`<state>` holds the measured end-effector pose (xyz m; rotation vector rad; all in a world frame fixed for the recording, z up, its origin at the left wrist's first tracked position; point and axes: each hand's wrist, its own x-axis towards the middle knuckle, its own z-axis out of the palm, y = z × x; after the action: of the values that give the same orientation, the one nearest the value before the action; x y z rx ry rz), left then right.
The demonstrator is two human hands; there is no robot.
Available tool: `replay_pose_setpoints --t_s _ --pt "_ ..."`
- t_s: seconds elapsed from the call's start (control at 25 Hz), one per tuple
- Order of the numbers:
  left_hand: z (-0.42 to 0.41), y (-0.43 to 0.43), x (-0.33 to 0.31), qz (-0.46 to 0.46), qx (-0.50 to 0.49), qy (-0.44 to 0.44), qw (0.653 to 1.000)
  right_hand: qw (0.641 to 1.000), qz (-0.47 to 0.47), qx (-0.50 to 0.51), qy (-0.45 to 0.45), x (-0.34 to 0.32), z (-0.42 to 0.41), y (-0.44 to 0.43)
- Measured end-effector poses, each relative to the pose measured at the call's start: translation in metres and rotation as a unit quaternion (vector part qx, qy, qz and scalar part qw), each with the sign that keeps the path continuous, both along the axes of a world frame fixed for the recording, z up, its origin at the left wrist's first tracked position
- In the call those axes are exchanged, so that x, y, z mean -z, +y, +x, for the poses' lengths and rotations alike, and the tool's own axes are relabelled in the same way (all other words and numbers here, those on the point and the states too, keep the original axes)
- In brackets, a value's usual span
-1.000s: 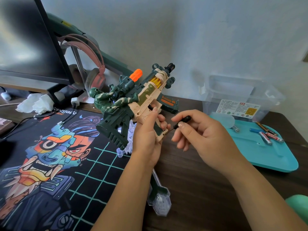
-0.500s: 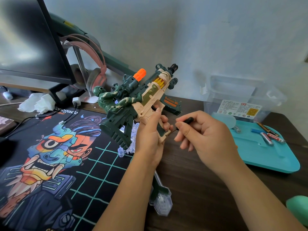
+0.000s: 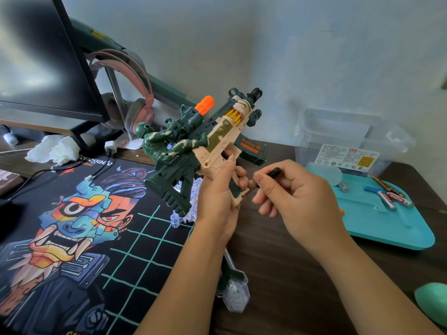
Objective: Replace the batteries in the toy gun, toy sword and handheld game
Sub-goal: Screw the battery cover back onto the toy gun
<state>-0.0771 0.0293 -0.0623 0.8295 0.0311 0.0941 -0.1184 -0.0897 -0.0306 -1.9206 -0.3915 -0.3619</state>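
**Driver tip at gun grip base; grasps unchanged**

The pistol grip of the toy gun [image 3: 210, 139] is clasped in the left hand [image 3: 217, 201]. The gun is held tilted above the desk, muzzle toward 1 o'clock. A small black screwdriver [image 3: 272, 171] is pinched in the right hand [image 3: 297, 197], tip set at the grip's base. Compared with one second earlier, both grasps are unchanged and the gun is shifted slightly toward 3 o'clock. The toy sword [image 3: 233, 288] lies at 6 o'clock under the left forearm. Batteries [image 3: 389, 199] lie on the teal tray [image 3: 387, 228] at 3 o'clock.
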Motion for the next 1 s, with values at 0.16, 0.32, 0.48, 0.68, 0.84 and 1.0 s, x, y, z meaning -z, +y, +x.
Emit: replay_pose_setpoints --t_s 0.16,0.32,0.48,0.68,0.84,1.0 --pt "0.000 0.000 0.002 0.006 -0.001 -0.004 1.000 1.000 -0.007 0.008 -0.016 0.003 0.001 0.001" --pt "0.003 0.000 0.003 -0.001 0.013 -0.015 1.000 0.995 0.020 0.052 -0.087 0.002 -0.003 0.001" --pt "0.007 0.002 0.006 -0.006 0.022 -0.016 1.000 0.965 0.212 0.146 -0.050 -0.001 0.001 -0.006" --pt "0.006 0.002 0.005 -0.013 0.015 -0.009 1.000 0.935 0.269 0.229 0.035 0.014 0.015 -0.012" --pt "0.007 0.002 0.004 -0.013 0.010 -0.004 1.000 0.931 0.254 0.253 0.071 0.024 0.022 -0.012" --pt "0.008 0.003 0.006 -0.003 0.005 -0.004 1.000 0.934 0.248 0.247 0.074 0.028 0.022 -0.012"
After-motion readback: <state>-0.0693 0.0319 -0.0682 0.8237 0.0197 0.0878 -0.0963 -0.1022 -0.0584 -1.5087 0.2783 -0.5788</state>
